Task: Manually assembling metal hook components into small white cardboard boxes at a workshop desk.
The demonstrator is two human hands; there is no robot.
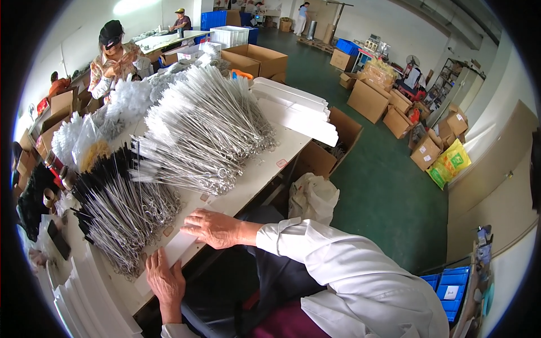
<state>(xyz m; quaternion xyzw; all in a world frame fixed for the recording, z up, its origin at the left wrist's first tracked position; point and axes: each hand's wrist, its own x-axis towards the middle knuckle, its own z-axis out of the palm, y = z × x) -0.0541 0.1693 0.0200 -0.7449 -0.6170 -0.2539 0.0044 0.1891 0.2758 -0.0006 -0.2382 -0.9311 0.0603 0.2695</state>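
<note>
A white strip of card or paper (179, 246) lies at the front edge of the white table (284, 121). On its near left end rests my left hand (165, 281), fingers laid out flat and thumb apart. My right hand (217, 228) lies over its far right end with fingers stretched out; whether it also pinches the edge is hidden. Just beyond the strip is a heap of wire-handled brushes with black bristles (127, 205), their looped ends toward me. Farther along the table lies a larger pile of white-bristled brushes (205, 127), also with wire loops.
White folded trays or strips (293, 107) are stacked at the table's far right, and more white strips (90, 298) at the near left. Below the edge stand an open carton (318, 155) and a whitish sack (314, 197). Across the table a person (115, 62) sits working.
</note>
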